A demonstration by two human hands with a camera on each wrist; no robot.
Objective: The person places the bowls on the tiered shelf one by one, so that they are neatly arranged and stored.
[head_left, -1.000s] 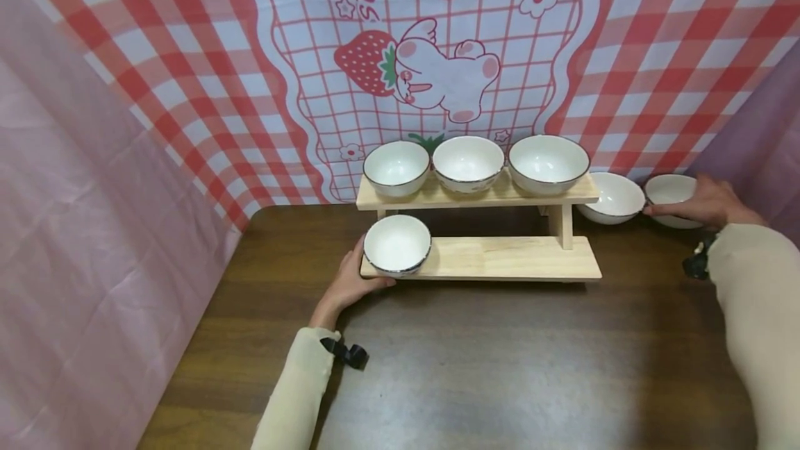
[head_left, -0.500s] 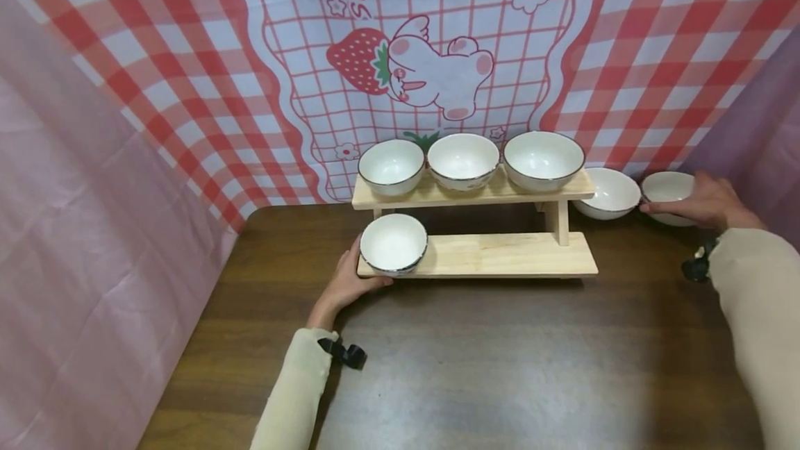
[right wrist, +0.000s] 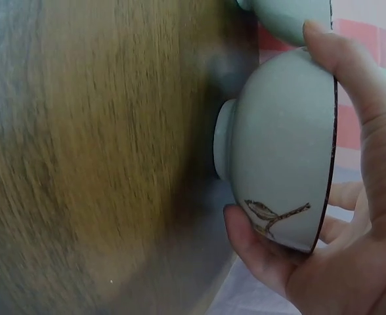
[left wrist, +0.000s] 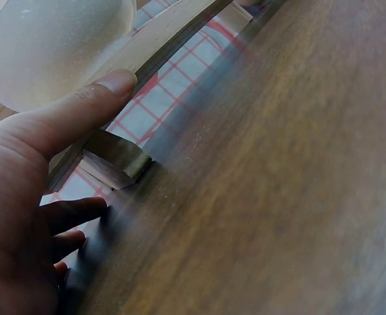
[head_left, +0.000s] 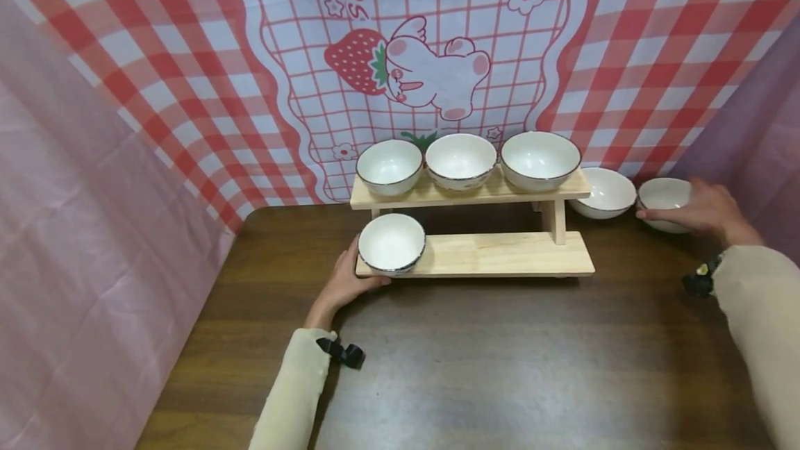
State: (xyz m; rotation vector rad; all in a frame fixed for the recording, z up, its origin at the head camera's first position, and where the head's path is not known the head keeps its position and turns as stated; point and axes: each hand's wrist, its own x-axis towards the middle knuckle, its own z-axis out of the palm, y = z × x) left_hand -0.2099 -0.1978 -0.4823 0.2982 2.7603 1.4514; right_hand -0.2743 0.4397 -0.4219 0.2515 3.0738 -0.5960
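At the far right of the table, my right hand (head_left: 706, 210) grips a white dark-rimmed bowl (right wrist: 281, 144). The thumb lies at its rim and the other fingers go round the opposite side; a brown leaf pattern shows on its wall. My left hand (head_left: 346, 283) is at the left end of the two-tier wooden stand (head_left: 500, 255). Its thumb (left wrist: 107, 88) rests on the lower board's front edge, while the other fingers stay extended below. Right beside that hand, another white bowl (head_left: 392, 243) sits on the lower tier.
Three white bowls, left (head_left: 389, 167), middle (head_left: 461, 162) and right (head_left: 540, 160), line the upper tier. Between the stand and my right hand, one more bowl (head_left: 603, 193) stands on the brown table (head_left: 475, 353). Behind hangs a red-checked cloth (head_left: 206, 89).
My right hand and its bowl have shifted slightly toward me, leaving a little more gap from the cloth. The left hand stays at the stand's end; the head view has shifted slightly.
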